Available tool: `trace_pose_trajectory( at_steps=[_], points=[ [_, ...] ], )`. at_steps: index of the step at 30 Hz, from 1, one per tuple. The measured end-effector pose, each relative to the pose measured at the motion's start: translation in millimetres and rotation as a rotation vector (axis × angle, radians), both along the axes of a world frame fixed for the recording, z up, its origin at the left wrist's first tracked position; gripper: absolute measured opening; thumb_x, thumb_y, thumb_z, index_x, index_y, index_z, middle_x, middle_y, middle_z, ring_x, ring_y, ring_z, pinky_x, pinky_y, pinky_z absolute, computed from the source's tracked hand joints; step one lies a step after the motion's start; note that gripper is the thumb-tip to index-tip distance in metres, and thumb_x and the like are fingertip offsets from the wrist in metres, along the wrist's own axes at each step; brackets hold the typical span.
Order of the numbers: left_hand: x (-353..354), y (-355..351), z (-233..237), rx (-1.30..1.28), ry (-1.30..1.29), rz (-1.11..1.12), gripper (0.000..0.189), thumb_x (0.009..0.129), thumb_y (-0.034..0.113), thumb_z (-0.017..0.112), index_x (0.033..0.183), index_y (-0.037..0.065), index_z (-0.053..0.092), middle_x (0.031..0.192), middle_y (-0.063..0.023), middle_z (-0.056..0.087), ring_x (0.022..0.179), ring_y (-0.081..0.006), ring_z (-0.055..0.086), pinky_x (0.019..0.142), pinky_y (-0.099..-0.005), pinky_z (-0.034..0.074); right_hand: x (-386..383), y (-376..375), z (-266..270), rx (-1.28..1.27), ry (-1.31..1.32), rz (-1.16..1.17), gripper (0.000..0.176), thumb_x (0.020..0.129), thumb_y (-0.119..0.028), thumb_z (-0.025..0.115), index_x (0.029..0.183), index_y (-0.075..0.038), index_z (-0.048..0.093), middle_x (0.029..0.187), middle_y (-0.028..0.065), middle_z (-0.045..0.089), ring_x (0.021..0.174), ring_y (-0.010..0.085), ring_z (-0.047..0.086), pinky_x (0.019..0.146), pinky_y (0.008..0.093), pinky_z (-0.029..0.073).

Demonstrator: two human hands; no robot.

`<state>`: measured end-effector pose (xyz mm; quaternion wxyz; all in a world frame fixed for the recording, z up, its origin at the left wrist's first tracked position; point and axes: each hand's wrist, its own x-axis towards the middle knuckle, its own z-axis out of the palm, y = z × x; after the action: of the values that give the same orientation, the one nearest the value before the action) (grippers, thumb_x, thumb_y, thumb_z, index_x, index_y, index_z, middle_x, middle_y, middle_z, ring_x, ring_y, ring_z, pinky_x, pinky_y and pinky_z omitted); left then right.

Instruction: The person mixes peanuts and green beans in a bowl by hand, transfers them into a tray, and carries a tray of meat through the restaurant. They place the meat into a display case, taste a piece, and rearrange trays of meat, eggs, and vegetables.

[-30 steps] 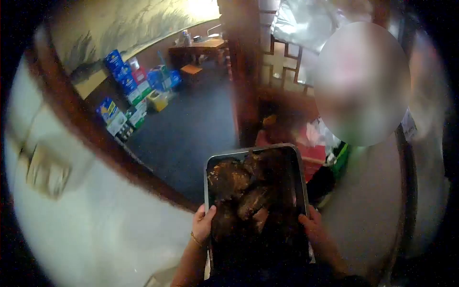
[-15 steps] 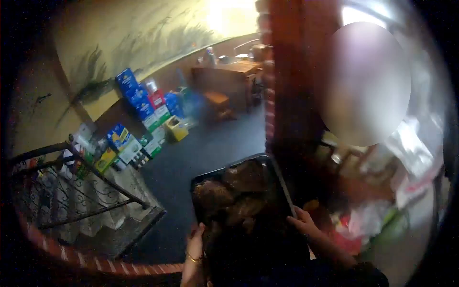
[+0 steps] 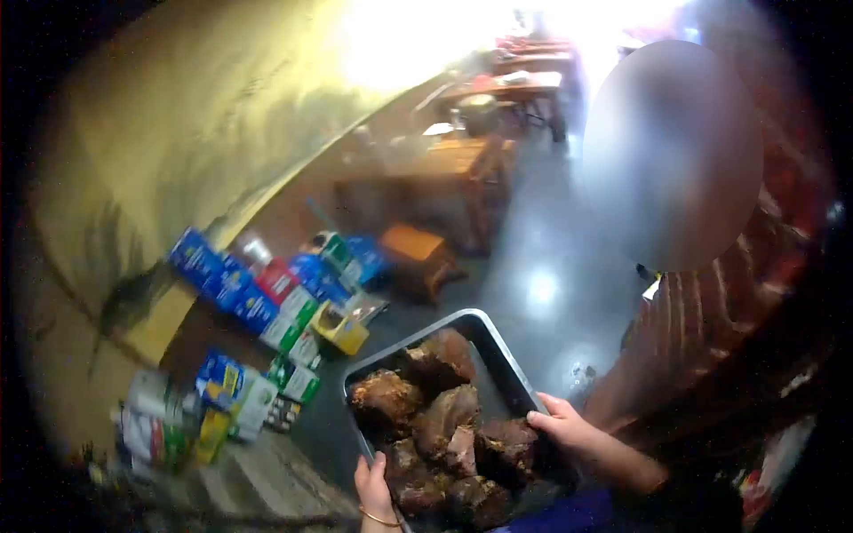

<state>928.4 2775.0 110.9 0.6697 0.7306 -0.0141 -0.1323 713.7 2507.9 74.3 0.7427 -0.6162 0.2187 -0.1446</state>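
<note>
The tray point(image 3: 511, 360) looks like smooth metal, the stool point(image 3: 413, 242) brown wood, the floor point(image 3: 542, 266) glossy.

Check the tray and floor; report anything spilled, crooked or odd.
Nothing looks spilled from the tray; the dark chunks sit inside it. The blue boxes and yellow box by the wall look untidy, sitting at uneven angles on the floor. Blur hides any finer damage.

A yellow wall point(image 3: 213, 133) with dark painted strokes rises beside a shiny gray floor point(image 3: 560, 311), where a wooden stool point(image 3: 413, 244) sits near tables point(image 3: 449, 158) under bright light.
</note>
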Motion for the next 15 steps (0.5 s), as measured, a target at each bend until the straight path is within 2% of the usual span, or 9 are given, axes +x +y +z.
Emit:
trace_pose_trajectory(
  at_steps=[1,2,3,4,7,9,10,12,15],
  points=[
    [16.9,-13.4,1.5,-0.001,0.001,-0.08,0.033,0.089,0.02,0.059,0.11,-0.004,0.053,0.096,-0.0023,0.053,0.087,-0.0114,0.047,0.081,-0.0274,0.038,9.2,-5.7,6.3,0.051,0.003,-0.023,0.05,0.088,-0.022,0.06,0.131,-0.001,0.044,0.097,0.0014,0.057,0.087,0.0107,0.052,0.078,0.028,0.045],
    [38.1,-40.1,3.7,-0.011,-0.009,-0.182,0.037,0.089,0.019,0.059,0.113,-0.007,0.052,0.098,-0.0037,0.055,0.088,-0.0121,0.049,0.081,-0.0269,0.039,18.1,-17.2,12.3,-0.066,-0.025,-0.103,0.049,0.088,-0.021,0.06,0.13,-0.001,0.044,0.095,0.0006,0.057,0.086,0.0103,0.051,0.078,0.0275,0.045],
    [58.0,-60.2,2.2,-0.018,-0.014,-0.265,0.041,0.089,0.019,0.059,0.116,-0.01,0.05,0.099,-0.005,0.057,0.089,-0.0128,0.05,0.082,-0.0264,0.04,26.8,-24.5,9.4,0.002,-0.035,-0.151,0.049,0.088,-0.02,0.059,0.13,0.0,0.044,0.098,0.0012,0.057,0.089,0.0104,0.051,0.08,0.0277,0.045],
    [84.6,-72.6,-24.8,-0.009,-0.079,-0.288,0.034,0.089,0.016,0.058,0.112,-0.008,0.053,0.095,-0.0034,0.057,0.085,-0.011,0.05,0.078,-0.0256,0.041,38.8,-32.2,4.1,0.005,-0.009,-0.182,0.049,0.088,-0.02,0.06,0.13,0.0,0.044,0.101,0.0019,0.057,0.092,0.0106,0.051,0.083,0.028,0.044],
    [104.2,-137.6,-19.7,-0.009,0.075,-0.312,0.026,0.089,0.014,0.058,0.107,-0.005,0.055,0.09,-0.0008,0.056,0.08,-0.0088,0.048,0.074,-0.0245,0.041,72.8,-96.9,-37.6,0.114,0.049,-0.14,0.051,0.087,-0.022,0.061,0.131,0.0,0.044,0.109,0.0043,0.056,0.1,0.0116,0.05,0.089,0.029,0.042],
    [151.4,-225.1,-44.0,-0.012,-0.045,-0.356,0.016,0.09,0.017,0.057,0.1,0.005,0.056,0.083,0.0057,0.047,0.077,-0.0067,0.041,0.074,-0.0235,0.034,108.7,-180.8,-46.8,0.007,0.052,-0.179,0.052,0.086,-0.023,0.061,0.131,-0.002,0.045,0.103,0.0044,0.058,0.096,0.0123,0.052,0.087,0.03,0.044],
    [182.3,-261.7,-42.0,0.04,-0.085,-0.355,0.019,0.09,0.014,0.057,0.101,-0.002,0.055,0.086,0.0014,0.053,0.077,-0.008,0.046,0.071,-0.0234,0.04,138.3,-216.1,-43.8,0.054,0.039,-0.201,0.051,0.086,-0.022,0.061,0.13,-0.002,0.045,0.1,0.0037,0.058,0.093,0.0121,0.053,0.084,0.0298,0.045],
    [202.7,-286.2,-33.1,-0.002,-0.066,-0.388,0.02,0.091,0.014,0.056,0.101,-0.002,0.055,0.087,0.0014,0.053,0.078,-0.0081,0.046,0.071,-0.0233,0.04,155.2,-234.5,-24.0,0.13,0.029,-0.216,0.049,0.087,-0.023,0.06,0.129,-0.003,0.046,0.095,0.002,0.058,0.088,0.0113,0.053,0.078,0.0293,0.046],
    [216.5,-334.6,-16.6,-0.116,-0.001,-0.357,0.02,0.091,0.015,0.057,0.102,-0.001,0.054,0.087,0.0018,0.052,0.078,-0.0076,0.046,0.07,-0.0225,0.039,173.3,-281.6,-13.5,-0.048,0.07,-0.199,0.047,0.088,-0.024,0.058,0.128,-0.004,0.046,0.095,0.0018,0.058,0.087,0.0113,0.053,0.077,0.0292,0.046]
  ],
)
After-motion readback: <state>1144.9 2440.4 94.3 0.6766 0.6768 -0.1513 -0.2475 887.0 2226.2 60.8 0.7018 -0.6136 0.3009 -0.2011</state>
